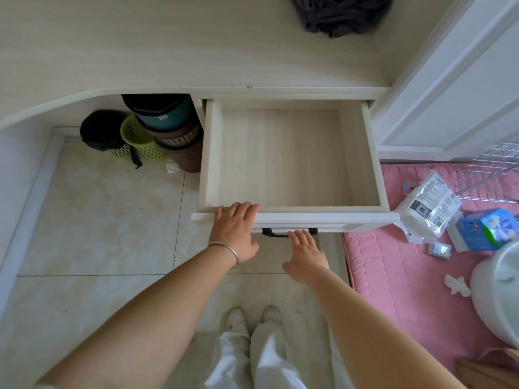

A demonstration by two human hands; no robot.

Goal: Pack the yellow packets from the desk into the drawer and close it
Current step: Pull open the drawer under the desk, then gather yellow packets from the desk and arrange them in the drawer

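Observation:
A pale wooden drawer (pixel 292 214) stands pulled out from under the desk (pixel 168 51), and nothing lies inside it. My left hand (pixel 236 231) rests flat on the top edge of the drawer front, left of the middle, fingers spread over the rim. My right hand (pixel 304 252) sits just below the dark handle (pixel 273 233), fingertips touching it from underneath, fingers loosely extended. No yellow packets show anywhere in view. The desk top carries only a dark bundle of cloth (pixel 339 12) at the far back.
Stacked bins and a green basket (pixel 140 138) sit under the desk to the left, beside a black bag (pixel 101 127). A pink mattress (pixel 407 276) lies right of the drawer with white packs (pixel 429 206), a blue box (pixel 486 231) and a wire rack. A white door stands at right.

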